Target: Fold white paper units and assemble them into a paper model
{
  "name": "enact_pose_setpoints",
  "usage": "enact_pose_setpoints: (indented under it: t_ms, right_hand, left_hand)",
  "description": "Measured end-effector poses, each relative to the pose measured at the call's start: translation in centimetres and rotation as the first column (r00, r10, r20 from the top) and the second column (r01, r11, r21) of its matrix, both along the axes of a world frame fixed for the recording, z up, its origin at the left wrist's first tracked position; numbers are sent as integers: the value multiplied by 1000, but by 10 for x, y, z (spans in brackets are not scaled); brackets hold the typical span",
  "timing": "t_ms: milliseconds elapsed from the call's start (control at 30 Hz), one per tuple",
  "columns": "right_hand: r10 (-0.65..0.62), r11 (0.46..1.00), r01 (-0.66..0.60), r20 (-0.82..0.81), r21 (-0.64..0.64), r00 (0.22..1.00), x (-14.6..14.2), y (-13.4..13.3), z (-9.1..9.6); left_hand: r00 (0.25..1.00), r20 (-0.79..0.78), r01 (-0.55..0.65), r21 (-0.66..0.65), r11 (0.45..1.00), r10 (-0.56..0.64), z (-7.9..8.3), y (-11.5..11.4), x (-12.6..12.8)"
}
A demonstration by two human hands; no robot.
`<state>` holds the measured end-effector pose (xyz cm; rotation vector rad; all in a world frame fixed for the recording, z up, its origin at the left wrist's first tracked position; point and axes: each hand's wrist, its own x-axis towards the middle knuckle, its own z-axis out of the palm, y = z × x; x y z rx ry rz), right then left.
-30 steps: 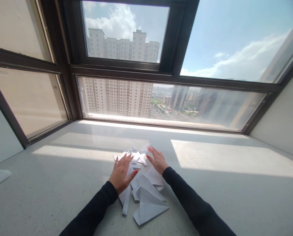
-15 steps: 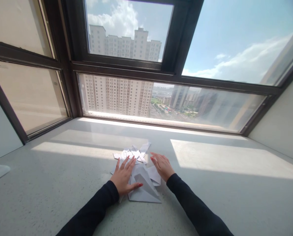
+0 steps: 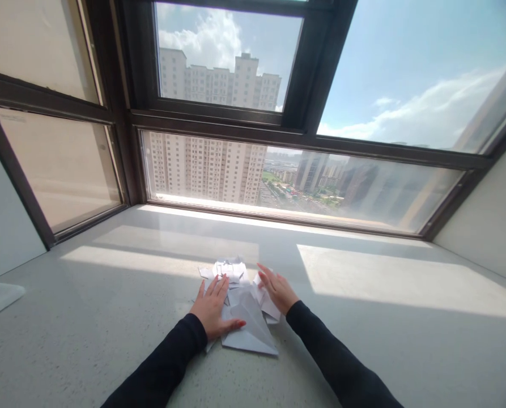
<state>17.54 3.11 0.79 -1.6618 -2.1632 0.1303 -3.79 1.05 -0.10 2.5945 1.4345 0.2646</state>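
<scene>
My left hand (image 3: 212,309) lies flat with fingers spread over a loose pile of folded white papers, thumb resting on a large triangular folded paper (image 3: 253,328). Beyond its fingertips lies a folded paper with dark lines (image 3: 230,268). On the pile's right side is my right hand (image 3: 279,292), its fingers stretched out to the left. It touches a white folded paper (image 3: 256,281), partly hidden under the fingers. Another folded paper (image 3: 271,311) sticks out below that hand.
The pale stone windowsill (image 3: 129,317) carries bright sunlit patches. A dark-framed window (image 3: 231,126) runs along the back, with tall buildings outside. At the far left edge lies a white object (image 3: 0,299). A white wall (image 3: 486,209) stands on the right.
The crossed folded paper at the back of the pile is gone from there; white paper now shows under my right hand's fingers. My left hand has barely moved. The view has shifted slightly.
</scene>
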Motion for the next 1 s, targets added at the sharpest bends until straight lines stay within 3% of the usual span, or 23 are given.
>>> enact_pose_setpoints:
  t_ms: [167, 300, 433, 633, 1000]
  right_hand:
    - [-34, 995, 50, -174, 86, 984, 16, -19, -6]
    - [-64, 998, 65, -103, 10, 993, 20, -27, -22]
    - [10, 999, -4, -114, 51, 993, 16, -37, -22]
    - [201, 976, -206, -66, -74, 977, 4, -44, -21]
    - [190, 964, -190, -15, -188, 982, -4, -48, -14]
  left_hand:
    - [998, 66, -27, 62, 998, 23, 0, 2, -1]
    - [981, 116, -171, 114, 979, 158, -5, 8, -3]
    - [958, 132, -273, 127, 954, 256, -11, 14, -4]
    - [988, 45, -148, 102, 984, 144, -12, 11, -5]
    - [993, -49, -101, 109, 989, 107, -15, 12, -7]
